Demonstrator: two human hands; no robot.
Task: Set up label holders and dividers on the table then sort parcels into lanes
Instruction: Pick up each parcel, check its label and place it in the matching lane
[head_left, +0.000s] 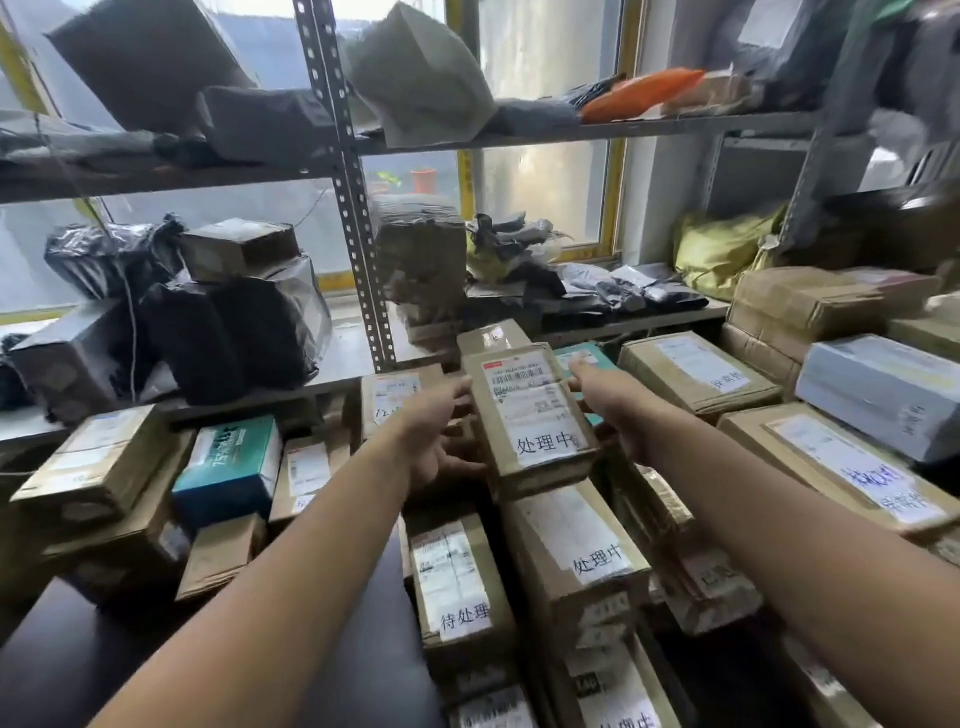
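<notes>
both hands hold one brown parcel (530, 415) marked 处理中, just above the middle row of boxes (571, 545), toward the far edge of the dark table (78, 670). the left hand (441, 441) curls its fingers round the parcel's left side. the right hand (605, 410) clamps its thumb on top, its other fingers hidden beneath.
</notes>
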